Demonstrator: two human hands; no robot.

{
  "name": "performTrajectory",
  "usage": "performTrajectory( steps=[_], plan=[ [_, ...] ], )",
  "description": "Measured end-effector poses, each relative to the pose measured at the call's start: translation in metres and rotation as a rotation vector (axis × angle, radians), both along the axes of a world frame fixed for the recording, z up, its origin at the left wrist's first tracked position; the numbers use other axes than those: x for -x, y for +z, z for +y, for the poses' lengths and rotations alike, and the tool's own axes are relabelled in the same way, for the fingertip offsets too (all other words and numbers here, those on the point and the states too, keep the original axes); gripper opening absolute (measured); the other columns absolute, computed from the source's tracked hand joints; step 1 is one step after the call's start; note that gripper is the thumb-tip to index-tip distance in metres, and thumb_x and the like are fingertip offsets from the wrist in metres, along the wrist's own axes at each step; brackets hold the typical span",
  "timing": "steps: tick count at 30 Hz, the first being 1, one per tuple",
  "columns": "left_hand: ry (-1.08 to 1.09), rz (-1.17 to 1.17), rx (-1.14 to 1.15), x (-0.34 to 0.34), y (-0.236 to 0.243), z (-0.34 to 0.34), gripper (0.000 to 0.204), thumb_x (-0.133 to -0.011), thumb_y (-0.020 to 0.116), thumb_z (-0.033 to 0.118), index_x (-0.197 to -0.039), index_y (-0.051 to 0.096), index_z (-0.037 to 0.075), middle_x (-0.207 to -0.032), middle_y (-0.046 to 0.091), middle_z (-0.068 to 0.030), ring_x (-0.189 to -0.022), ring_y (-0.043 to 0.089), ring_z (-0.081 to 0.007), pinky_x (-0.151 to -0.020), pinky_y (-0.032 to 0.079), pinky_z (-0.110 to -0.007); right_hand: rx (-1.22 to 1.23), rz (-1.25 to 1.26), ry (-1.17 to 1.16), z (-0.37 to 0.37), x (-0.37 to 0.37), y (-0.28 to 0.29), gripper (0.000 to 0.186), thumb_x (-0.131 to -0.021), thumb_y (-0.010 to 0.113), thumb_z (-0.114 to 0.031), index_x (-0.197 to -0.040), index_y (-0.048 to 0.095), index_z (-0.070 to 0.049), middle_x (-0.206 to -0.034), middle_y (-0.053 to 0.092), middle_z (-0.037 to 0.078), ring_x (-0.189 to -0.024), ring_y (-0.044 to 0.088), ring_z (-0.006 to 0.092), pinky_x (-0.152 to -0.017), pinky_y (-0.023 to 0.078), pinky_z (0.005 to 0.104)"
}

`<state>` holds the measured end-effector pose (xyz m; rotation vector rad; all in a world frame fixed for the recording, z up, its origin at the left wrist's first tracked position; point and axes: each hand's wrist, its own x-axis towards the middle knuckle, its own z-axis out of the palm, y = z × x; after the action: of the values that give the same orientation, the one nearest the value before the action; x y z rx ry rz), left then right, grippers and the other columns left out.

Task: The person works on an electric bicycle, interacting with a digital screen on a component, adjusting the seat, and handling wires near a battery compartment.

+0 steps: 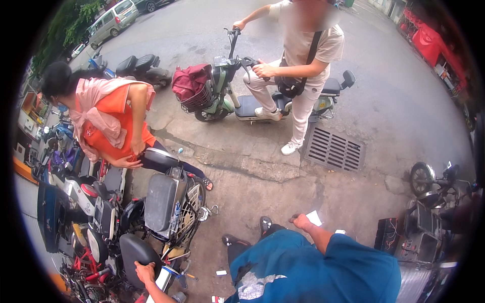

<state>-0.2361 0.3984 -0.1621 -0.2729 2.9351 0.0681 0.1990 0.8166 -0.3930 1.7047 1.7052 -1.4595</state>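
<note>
My left hand reaches in from the lower left and grips the edge of a black scooter seat. The seat looks tilted up beside an opened scooter body, whose lower parts run out of view. On the other side, my right hand hangs in front of my blue shirt, its fingers curled and their tips dark. Whether anything is in them is too small to make out. A white piece of paper or card lies on the ground just beside that hand.
Past the seat stands a scooter with a grey saddle and a wire basket. A person in orange stands at left; another in pale clothes straddles a green scooter. A drain grate and black box are at right.
</note>
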Motion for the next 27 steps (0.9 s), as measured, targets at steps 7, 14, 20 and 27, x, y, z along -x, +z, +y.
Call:
performTrajectory(
  steps=[7,14,20,27],
  plan=[
    [-0.008,-0.007,0.012,0.003,-0.007,-0.005,0.078,-0.064,0.078,0.022,-0.130,0.041,0.002,-0.118,0.055,-0.0279,-0.112,0.052,-0.0421,-0.096,0.041,-0.044,-0.095,0.451,0.033,0.027,0.107,0.110,0.056,-0.084,0.063,-0.041,-0.124,0.056,-0.003,-0.122,0.060,0.017,-0.115,0.056,0.0276,-0.096,0.043,0.0351],
    [-0.032,0.037,-0.002,0.009,-0.020,-0.014,0.082,-0.062,0.078,0.021,-0.132,0.040,0.000,-0.116,0.056,-0.0284,-0.111,0.053,-0.0418,-0.096,0.041,-0.043,-0.442,1.508,0.447,0.010,0.208,0.329,0.043,-0.080,0.073,-0.024,-0.113,0.060,-0.001,-0.109,0.062,0.013,-0.101,0.059,0.0253,-0.089,0.047,0.0360],
    [-0.039,-0.019,0.003,0.030,-0.041,-0.041,0.083,-0.068,0.076,0.023,-0.137,0.038,-0.002,-0.127,0.053,-0.0250,-0.119,0.052,-0.0341,-0.100,0.039,-0.037,-0.260,2.319,0.541,-0.034,0.229,0.469,0.036,-0.080,0.072,-0.028,-0.102,0.064,0.000,-0.094,0.064,0.013,-0.084,0.061,0.0285,-0.069,0.049,0.0360],
    [-0.041,0.007,0.019,0.019,-0.019,-0.005,0.083,-0.067,0.076,0.023,-0.136,0.039,-0.002,-0.126,0.054,-0.0254,-0.118,0.052,-0.0347,-0.099,0.040,-0.038,-0.117,2.461,0.470,-0.053,0.227,0.478,0.032,-0.085,0.060,-0.031,-0.089,0.059,0.000,-0.081,0.057,0.014,-0.073,0.054,0.0326,-0.064,0.044,0.0396]
  ],
)
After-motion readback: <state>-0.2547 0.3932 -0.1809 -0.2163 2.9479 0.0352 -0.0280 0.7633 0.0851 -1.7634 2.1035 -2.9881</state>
